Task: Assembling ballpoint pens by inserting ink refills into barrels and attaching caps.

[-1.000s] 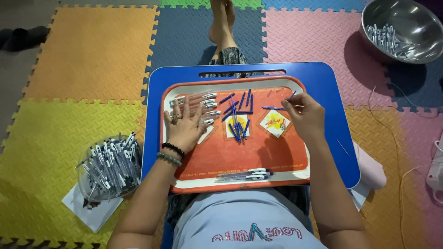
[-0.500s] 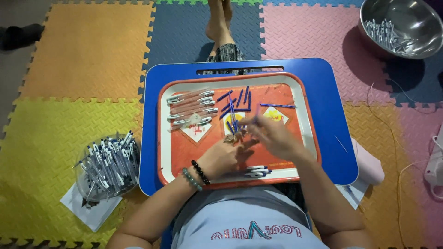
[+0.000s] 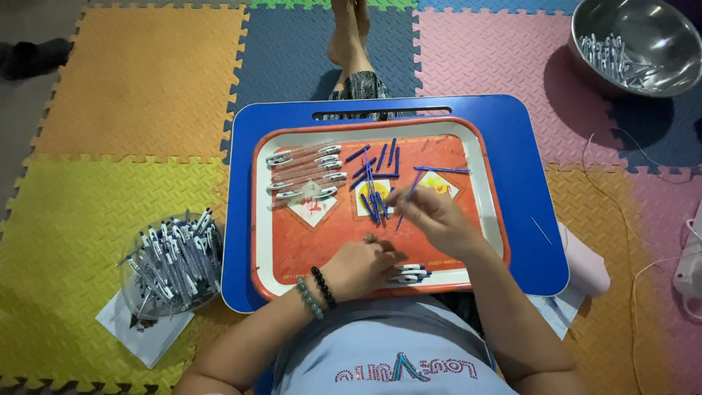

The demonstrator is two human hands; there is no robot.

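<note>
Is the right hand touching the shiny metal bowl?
Apart. The head view shows the right hand over the orange tray, pinching a thin blue stick, while the metal bowl sits far off on the floor mats, top right.

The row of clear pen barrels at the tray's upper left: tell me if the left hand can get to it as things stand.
Probably yes. The left hand rests low on the orange tray, and only bare tray lies between it and the clear pen barrels; the right hand is off to the side.
</note>
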